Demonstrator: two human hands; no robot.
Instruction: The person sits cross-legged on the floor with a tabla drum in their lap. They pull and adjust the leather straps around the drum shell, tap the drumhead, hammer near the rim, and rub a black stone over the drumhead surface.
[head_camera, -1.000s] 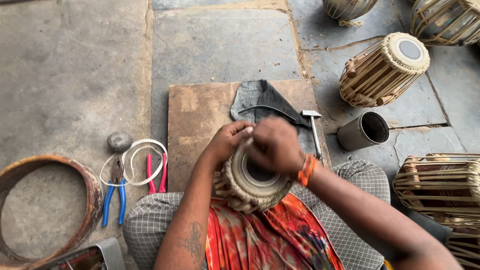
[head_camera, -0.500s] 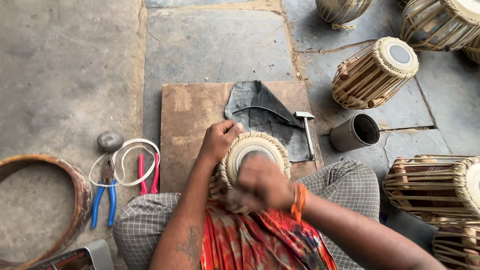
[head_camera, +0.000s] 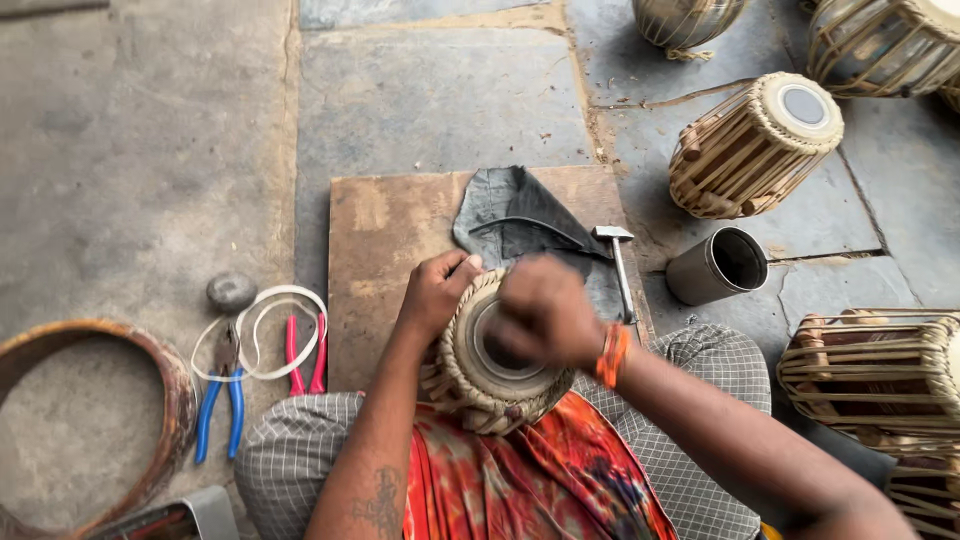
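- Drum (head_camera: 497, 375) rests in the seated person's lap, its axis tilted so the round head faces up toward the camera.
- Left hand (head_camera: 437, 292) grips the braided rim at the far left edge, fingers curled.
- Right hand (head_camera: 545, 310), blurred, hovers over the head; its grip cannot be told.
- Hammer (head_camera: 618, 265) lies on the wooden board (head_camera: 385, 260) beside a dark cloth (head_camera: 515, 215).

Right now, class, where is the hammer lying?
In the head view, the hammer lies right of centre, on the wooden board's right edge, beside the grey cloth and left of the metal cup.
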